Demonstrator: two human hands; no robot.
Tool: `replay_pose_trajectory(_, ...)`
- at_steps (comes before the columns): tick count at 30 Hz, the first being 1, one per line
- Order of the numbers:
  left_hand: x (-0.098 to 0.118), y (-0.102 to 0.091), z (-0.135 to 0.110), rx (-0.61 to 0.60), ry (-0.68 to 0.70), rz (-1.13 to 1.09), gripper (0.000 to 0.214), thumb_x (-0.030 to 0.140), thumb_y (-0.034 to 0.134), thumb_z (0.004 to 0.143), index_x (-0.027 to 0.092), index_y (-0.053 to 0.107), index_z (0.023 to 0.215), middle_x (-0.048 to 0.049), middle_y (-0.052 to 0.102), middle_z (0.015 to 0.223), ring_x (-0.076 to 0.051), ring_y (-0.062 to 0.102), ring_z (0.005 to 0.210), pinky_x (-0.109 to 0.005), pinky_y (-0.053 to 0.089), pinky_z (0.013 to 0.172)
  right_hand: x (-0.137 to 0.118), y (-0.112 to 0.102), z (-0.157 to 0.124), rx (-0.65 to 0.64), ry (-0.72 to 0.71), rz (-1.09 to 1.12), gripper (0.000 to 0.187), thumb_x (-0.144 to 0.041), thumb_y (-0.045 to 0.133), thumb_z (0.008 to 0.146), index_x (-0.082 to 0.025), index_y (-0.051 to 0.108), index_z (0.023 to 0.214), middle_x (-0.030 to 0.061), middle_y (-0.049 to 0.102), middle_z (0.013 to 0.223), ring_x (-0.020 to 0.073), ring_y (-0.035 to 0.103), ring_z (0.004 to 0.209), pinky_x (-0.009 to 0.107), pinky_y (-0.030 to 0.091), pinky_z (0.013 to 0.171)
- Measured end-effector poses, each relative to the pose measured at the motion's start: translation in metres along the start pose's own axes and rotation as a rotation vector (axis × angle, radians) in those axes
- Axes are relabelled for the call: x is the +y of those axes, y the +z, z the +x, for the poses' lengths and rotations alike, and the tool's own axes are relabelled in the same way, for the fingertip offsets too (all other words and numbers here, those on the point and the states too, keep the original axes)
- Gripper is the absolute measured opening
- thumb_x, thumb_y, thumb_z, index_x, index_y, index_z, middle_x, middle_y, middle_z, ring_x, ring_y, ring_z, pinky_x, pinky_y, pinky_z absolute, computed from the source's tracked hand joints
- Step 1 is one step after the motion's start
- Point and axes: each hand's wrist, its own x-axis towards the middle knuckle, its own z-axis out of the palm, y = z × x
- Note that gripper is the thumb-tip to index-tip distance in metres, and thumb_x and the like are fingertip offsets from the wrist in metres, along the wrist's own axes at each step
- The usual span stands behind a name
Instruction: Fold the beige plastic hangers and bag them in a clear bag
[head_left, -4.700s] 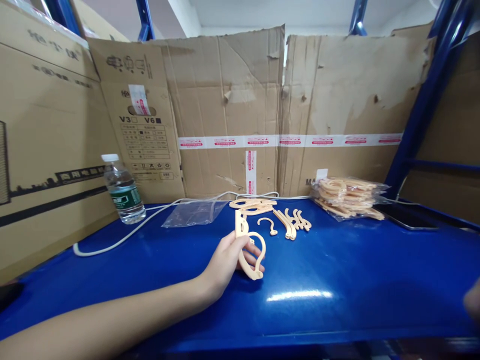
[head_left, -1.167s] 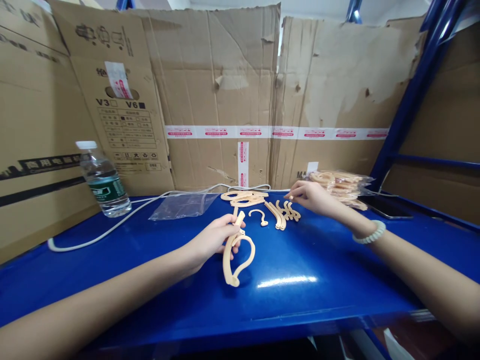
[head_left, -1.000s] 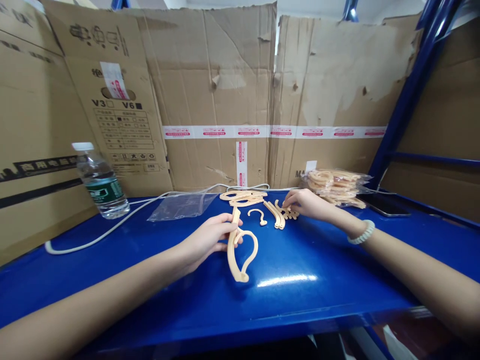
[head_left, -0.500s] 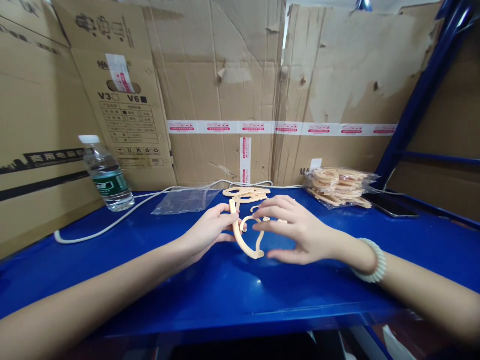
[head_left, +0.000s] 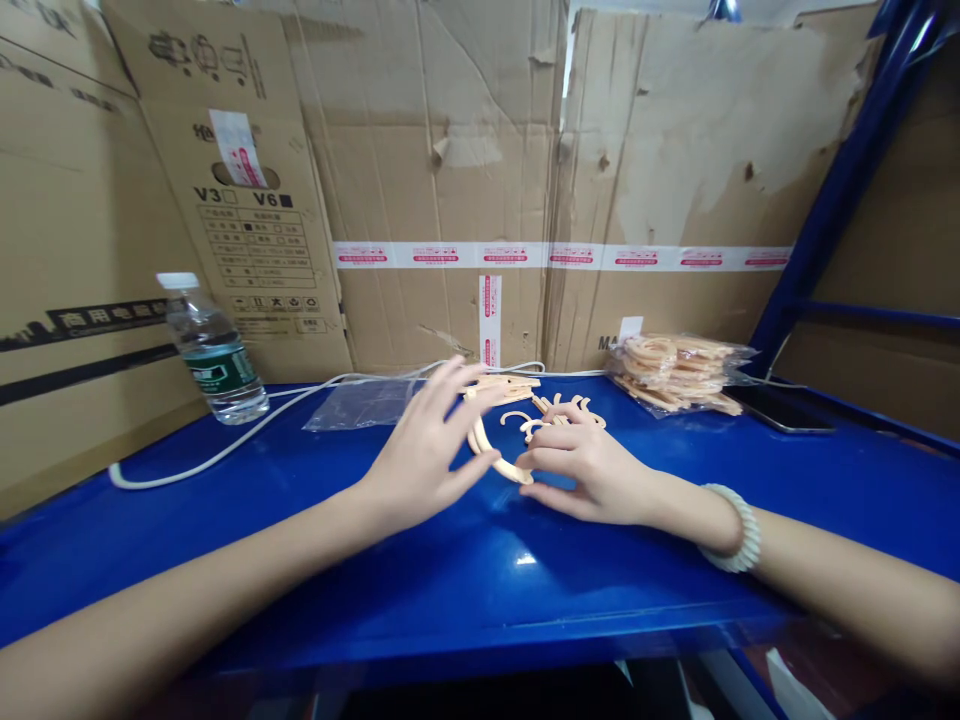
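Observation:
A curved beige plastic hanger piece [head_left: 501, 466] lies low over the blue shelf [head_left: 450, 590] between my two hands. My left hand [head_left: 420, 455] is beside it with fingers stretched and spread, the thumb touching the piece. My right hand [head_left: 592, 470], with a pale bead bracelet on the wrist, has its fingers curled and pinches the piece's near end. Just behind my hands lie several loose beige hooks [head_left: 570, 405] and a small flat stack of the same parts [head_left: 502, 383].
A clear bag full of beige parts [head_left: 679, 370] sits at the back right, beside a dark phone [head_left: 787, 412]. An empty clear bag [head_left: 360, 403], a water bottle [head_left: 214, 355] and a white cable [head_left: 202, 455] lie to the left. Cardboard walls [head_left: 450, 180] close the back and left.
My right hand came back from the loose hooks and closed on the piece my left hand held. My left hand has opened its fingers, and the piece now lies lower and flatter.

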Motion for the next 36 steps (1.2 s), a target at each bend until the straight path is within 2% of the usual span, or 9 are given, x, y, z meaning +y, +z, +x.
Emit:
replay_pose_trajectory(2, 0.005, -0.001, -0.004, -0.163, 0.181, 0.138, 0.033, 0.027, 0.057, 0.089, 0.022, 0.053, 0.122, -0.0089, 0.056, 0.131, -0.029, 0.041, 0.131, -0.054, 0.025, 0.112, 0.000, 0.002, -0.001, 0.022, -0.001, -0.017, 0.020, -0.030, 0.049, 0.094, -0.016, 0.063, 0.091, 0.0026, 0.064, 0.078, 0.0147, 0.055, 0.072, 0.037, 0.033, 0.088)
replay_pose_trajectory(5, 0.012, 0.002, -0.009, -0.310, 0.198, 0.209, 0.015, 0.027, 0.048, 0.095, 0.018, 0.058, 0.101, -0.0056, 0.067, 0.099, -0.024, 0.060, 0.102, -0.051, 0.033, 0.104, -0.003, 0.004, -0.002, 0.015, -0.022, -0.058, 0.021, -0.031, 0.049, 0.095, -0.016, 0.064, 0.093, 0.0022, 0.062, 0.076, 0.0145, 0.053, 0.071, 0.036, 0.032, 0.088)
replay_pose_trajectory(8, 0.014, 0.006, -0.011, -0.350, 0.193, 0.225, 0.021, 0.026, 0.039, 0.099, 0.018, 0.057, 0.091, -0.0026, 0.066, 0.085, -0.020, 0.063, 0.084, -0.048, 0.037, 0.099, -0.008, 0.003, 0.000, 0.019, -0.046, -0.140, 0.023, -0.030, 0.047, 0.095, -0.016, 0.063, 0.088, 0.0010, 0.059, 0.072, 0.0141, 0.050, 0.068, 0.037, 0.031, 0.088)
replay_pose_trajectory(11, 0.014, 0.006, -0.011, -0.415, 0.167, 0.204, 0.019, 0.027, 0.041, 0.097, 0.019, 0.055, 0.086, -0.0016, 0.064, 0.080, -0.020, 0.061, 0.074, -0.034, 0.045, 0.075, -0.012, 0.002, 0.002, 0.026, -0.106, -0.229, 0.028, -0.030, 0.045, 0.096, -0.015, 0.059, 0.076, 0.0003, 0.056, 0.067, 0.0138, 0.046, 0.064, 0.038, 0.030, 0.087)
replay_pose_trajectory(13, 0.014, 0.005, -0.011, -0.450, 0.158, 0.187, 0.016, 0.026, 0.044, 0.094, 0.020, 0.053, 0.082, -0.0005, 0.062, 0.077, -0.018, 0.060, 0.066, -0.030, 0.041, 0.060, -0.014, 0.003, 0.001, 0.025, -0.138, -0.235, 0.030, -0.030, 0.045, 0.096, -0.016, 0.057, 0.073, -0.0003, 0.055, 0.065, 0.0134, 0.045, 0.063, 0.038, 0.030, 0.086)
replay_pose_trajectory(18, 0.013, 0.005, -0.015, -0.368, 0.233, 0.182, 0.015, 0.023, 0.047, 0.088, 0.019, 0.051, 0.074, 0.0012, 0.059, 0.067, -0.017, 0.057, 0.057, -0.030, 0.030, 0.051, -0.017, 0.008, -0.001, 0.048, -0.111, -0.088, 0.028, -0.033, 0.047, 0.096, -0.016, 0.059, 0.077, -0.0028, 0.054, 0.063, 0.0117, 0.046, 0.060, 0.037, 0.028, 0.090)
replay_pose_trajectory(26, 0.006, 0.010, -0.012, -0.184, 0.375, 0.153, 0.019, 0.018, 0.045, 0.083, 0.019, 0.049, 0.064, 0.0014, 0.054, 0.057, -0.014, 0.050, 0.050, -0.030, 0.029, 0.049, -0.017, 0.008, 0.000, 0.046, 0.013, 0.158, 0.021, -0.033, 0.056, 0.092, -0.017, 0.063, 0.081, -0.0037, 0.055, 0.065, 0.0106, 0.048, 0.060, 0.037, 0.027, 0.089)
replay_pose_trajectory(33, -0.004, 0.007, -0.008, -0.156, 0.522, 0.250, 0.020, 0.010, 0.042, 0.081, 0.019, 0.054, 0.067, 0.0000, 0.056, 0.059, -0.016, 0.052, 0.053, -0.030, 0.035, 0.053, -0.014, 0.013, 0.000, 0.014, 0.155, 0.321, 0.020, -0.036, 0.061, 0.090, -0.018, 0.068, 0.085, -0.0032, 0.060, 0.065, 0.0111, 0.051, 0.059, 0.035, 0.031, 0.083)
replay_pose_trajectory(36, -0.015, 0.004, -0.005, -0.223, 0.486, 0.240, 0.019, 0.010, 0.042, 0.087, 0.018, 0.058, 0.079, -0.0008, 0.064, 0.070, -0.017, 0.059, 0.063, -0.029, 0.041, 0.061, -0.003, 0.013, 0.000, 0.056, 0.241, 0.316, 0.019, -0.035, 0.060, 0.090, -0.018, 0.067, 0.088, -0.0016, 0.063, 0.068, 0.0129, 0.054, 0.063, 0.035, 0.033, 0.085)
